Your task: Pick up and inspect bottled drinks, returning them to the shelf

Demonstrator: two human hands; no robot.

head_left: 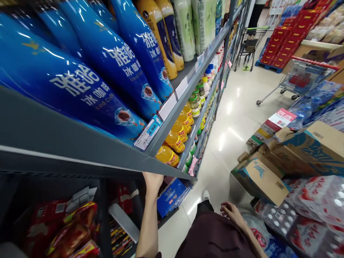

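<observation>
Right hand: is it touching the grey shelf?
No, the right hand is beside the dark shirt, apart from the grey shelf, while the left hand is at its edge.

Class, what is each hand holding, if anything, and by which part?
The right hand holds nothing. Whether the left hand holds anything cannot be told: the shelf hides its fingers.
</observation>
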